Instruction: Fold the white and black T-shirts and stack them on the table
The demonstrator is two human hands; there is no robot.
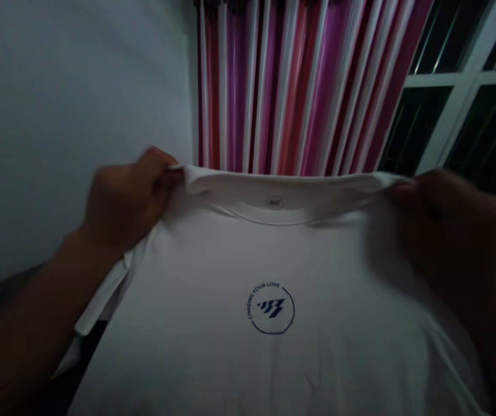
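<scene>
Two hands: left hand (129,199), right hand (447,225). One white T-shirt (273,358), one round blue logo (271,309), one neck label (274,202). One striped curtain (299,86). One window (468,86).

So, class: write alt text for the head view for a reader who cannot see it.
Two hands hold up a white T-shirt by its shoulders, left hand and right hand each gripping the top edge. A small blue round logo marks it; a striped curtain hangs behind.
</scene>
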